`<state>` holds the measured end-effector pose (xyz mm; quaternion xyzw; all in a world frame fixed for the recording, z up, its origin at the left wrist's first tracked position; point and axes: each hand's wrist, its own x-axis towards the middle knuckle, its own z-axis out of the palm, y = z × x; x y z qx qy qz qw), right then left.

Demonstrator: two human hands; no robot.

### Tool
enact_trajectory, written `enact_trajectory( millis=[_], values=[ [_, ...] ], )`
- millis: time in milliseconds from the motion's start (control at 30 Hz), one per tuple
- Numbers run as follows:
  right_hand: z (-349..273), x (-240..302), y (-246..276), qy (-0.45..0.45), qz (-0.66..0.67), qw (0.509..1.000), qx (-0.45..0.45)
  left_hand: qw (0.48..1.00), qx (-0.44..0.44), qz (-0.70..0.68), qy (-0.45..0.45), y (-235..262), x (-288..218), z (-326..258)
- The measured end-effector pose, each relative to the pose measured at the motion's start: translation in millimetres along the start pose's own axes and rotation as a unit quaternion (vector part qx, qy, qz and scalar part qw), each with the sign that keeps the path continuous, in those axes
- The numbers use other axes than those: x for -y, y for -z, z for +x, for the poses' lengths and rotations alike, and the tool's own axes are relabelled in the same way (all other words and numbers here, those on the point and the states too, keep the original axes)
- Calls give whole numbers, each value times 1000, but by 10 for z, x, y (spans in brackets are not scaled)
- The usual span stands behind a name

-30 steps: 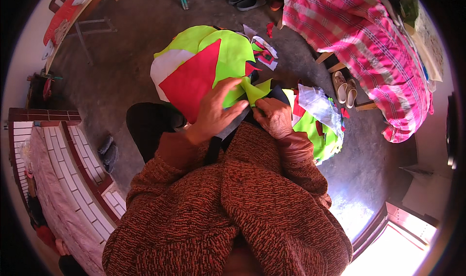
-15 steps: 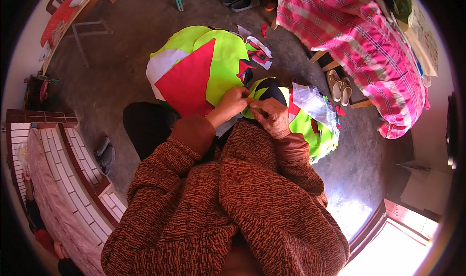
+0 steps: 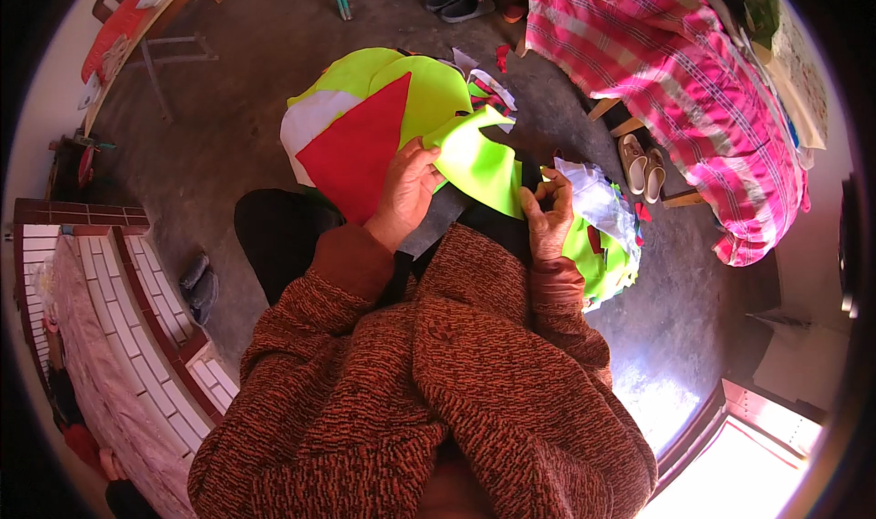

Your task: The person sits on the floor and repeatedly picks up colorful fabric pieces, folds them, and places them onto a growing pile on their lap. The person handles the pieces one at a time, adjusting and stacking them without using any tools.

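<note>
My left hand (image 3: 408,193) pinches the left edge of a neon yellow-green fabric piece (image 3: 482,161), which spreads out over my lap with a curved lower edge. Facing it, my right hand (image 3: 549,216) has thumb and fingers closed at the piece's right end. Something dark lies by those fingertips, too shadowed to make out. Beyond my left hand sits a large heap of fabric pieces (image 3: 429,90) in neon yellow-green, with a red piece (image 3: 354,149) and a white piece (image 3: 315,122) on its near side. Beside my right hand is another pile of mixed scraps (image 3: 598,245).
Small scraps (image 3: 493,94) lie past the large heap. To the right, a pink plaid cloth (image 3: 657,90) drapes over wooden-legged furniture, with pale shoes (image 3: 643,167) beside it. Dark slippers (image 3: 461,6) rest at the far side. A white-tiled brick structure (image 3: 137,309) stands at left.
My hands have moved apart. The yellow-green piece, bunched between them before, is now spread open and raised. The dark piece that showed on it is mostly out of sight.
</note>
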<state>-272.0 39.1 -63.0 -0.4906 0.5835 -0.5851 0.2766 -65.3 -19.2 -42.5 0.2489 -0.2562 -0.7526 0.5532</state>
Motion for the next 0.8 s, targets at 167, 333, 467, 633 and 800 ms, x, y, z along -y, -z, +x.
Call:
enact_trajectory(
  millis=[167,333,467,633,800],
  values=[
    [3,62,5,54,-163,985,-6,983,41,-175,38,-43,-75,-4],
    [-2,-20,9,66,-155,985,21,976,52,-191,84,-35,-88,-22],
    [-111,5,64,90,-140,986,28,986,54,-141,71,42,-74,-46],
    [-278,-163,214,-31,-57,998,-25,985,23,-152,79,67,-217,-79],
    [-360,-194,362,-143,215,965,-39,996,-30,-88,14,232,-464,-107]
  ],
)
